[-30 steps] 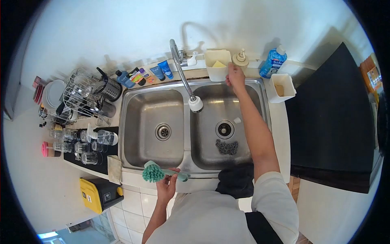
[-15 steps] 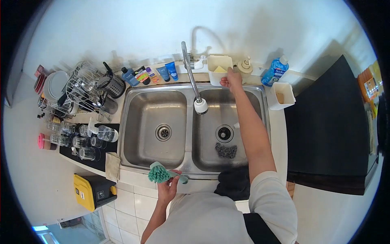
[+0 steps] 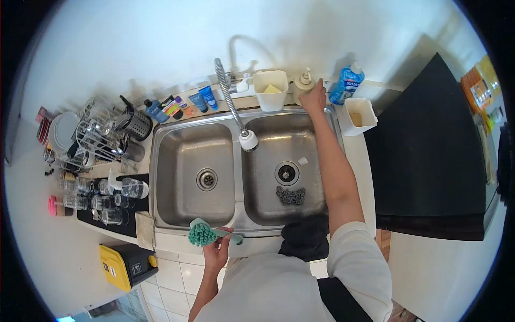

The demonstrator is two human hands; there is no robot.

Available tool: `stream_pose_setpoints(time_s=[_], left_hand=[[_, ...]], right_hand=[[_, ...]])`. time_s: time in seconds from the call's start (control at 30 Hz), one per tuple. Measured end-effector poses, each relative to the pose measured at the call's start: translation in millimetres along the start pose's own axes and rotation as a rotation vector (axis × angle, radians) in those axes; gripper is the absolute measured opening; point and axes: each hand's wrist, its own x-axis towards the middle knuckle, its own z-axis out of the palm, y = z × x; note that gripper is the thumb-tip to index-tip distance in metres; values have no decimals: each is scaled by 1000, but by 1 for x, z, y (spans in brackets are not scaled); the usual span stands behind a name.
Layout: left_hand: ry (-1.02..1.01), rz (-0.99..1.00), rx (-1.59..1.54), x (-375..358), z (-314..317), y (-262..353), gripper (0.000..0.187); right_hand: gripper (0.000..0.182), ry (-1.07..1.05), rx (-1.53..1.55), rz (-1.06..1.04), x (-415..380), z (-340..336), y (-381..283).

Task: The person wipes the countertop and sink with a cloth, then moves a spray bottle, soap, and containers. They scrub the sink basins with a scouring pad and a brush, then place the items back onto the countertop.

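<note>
My left hand [image 3: 216,252] is closed around the handle of a green scrub brush [image 3: 202,234], just in front of the sink's near rim. The brush's bristles face toward me. My right hand [image 3: 313,99] reaches to the back of the counter, right at the beige soap dispenser [image 3: 304,83], overlapping its lower right side. Its fingers are apart, one pointing up beside the dispenser. A white container [image 3: 270,99] with a yellow sponge [image 3: 272,88] stands left of the dispenser. A blue bottle [image 3: 347,83] is on the right.
The double steel sink [image 3: 238,177] holds a dark scouring mesh [image 3: 290,196] and a small white piece [image 3: 302,161] in its right basin. The flexible faucet [image 3: 248,138] hangs over the divider. Left are a dish rack [image 3: 102,126] and glass jars [image 3: 112,201]; a black cloth [image 3: 304,240] lies in front.
My right hand has moved right, from the white container's edge to the soap dispenser, its fingers spreading. My left hand keeps holding the brush. The whole view has shifted slightly.
</note>
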Motion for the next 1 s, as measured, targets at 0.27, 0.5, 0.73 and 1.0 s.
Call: stream_pose_setpoints(time_s=[0.27,0.5,0.73,1.0], left_hand=[[13,-64,21,3,2,15,14],[-2,-30,8,7,8,1,16],[-124,28,165,19,11,-7,11],[-91,-101,7,24,13,7,12]], right_hand=[[40,190,-117,-76,2,-114,14],[119,-96,-525,184,-23,-156,99],[127,-132,-515,151,-55,-180,119],[120,136,-398,-89,-31,-185,87]])
